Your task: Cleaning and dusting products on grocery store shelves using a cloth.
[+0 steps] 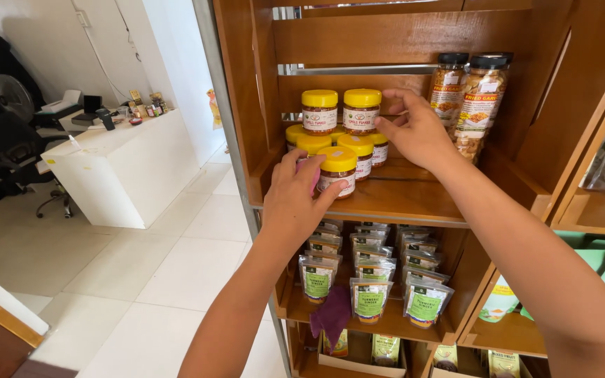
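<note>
- Left hand (293, 199) wraps its fingers around the front yellow-lidded jar (337, 171), at the front of the wooden shelf (400, 199).
- Right hand (418, 133) rests spread fingers on the top-right stacked jar (362, 110), behind the front jar.
- The tall black-lidded jars (481, 98) stand right of the stack.
- Risk, as I judge it: nudging the front jar could topple the stacked jars behind.

Shop: wooden shelves (400, 199) stocked with jars (338, 170), pouches (369, 299).
</note>
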